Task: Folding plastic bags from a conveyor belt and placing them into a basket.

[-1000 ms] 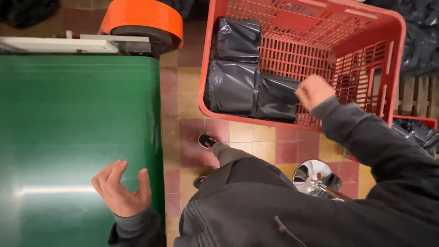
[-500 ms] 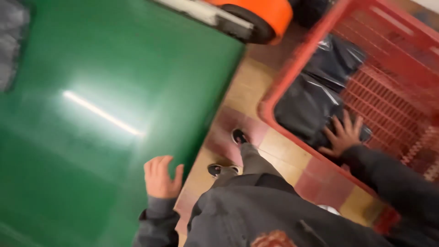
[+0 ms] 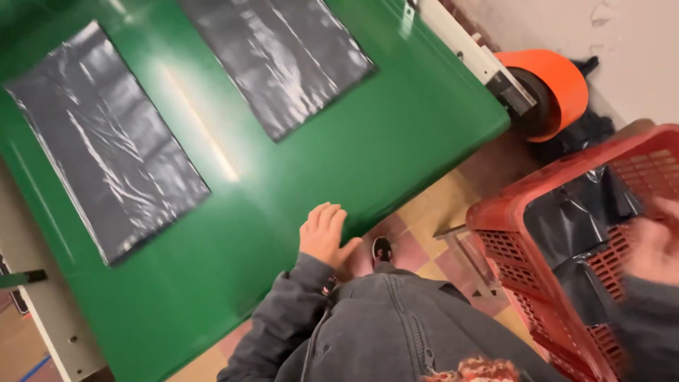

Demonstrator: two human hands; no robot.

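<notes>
A glossy green surface [image 3: 297, 177] fills most of the frame's left and centre. Two shiny black plastic sheets lie on it, one at left [image 3: 106, 163] and one at top centre [image 3: 283, 56]. An orange roller [image 3: 555, 88] sits at upper right. At right, a red lattice crate [image 3: 537, 262] holds black bags [image 3: 573, 219]. The floor [image 3: 438, 219] shows beige and dull red tiles. The jacket [image 3: 396, 332] is dark grey.

— Item status?
— Black plastic bags [image 3: 566, 226]: glossy, crumpled, lying slack inside the red crate [image 3: 509, 244] at four o'clock.
— Contact?
— Right grip [image 3: 654, 244], blurred, just over them; contact cannot be confirmed.
</notes>
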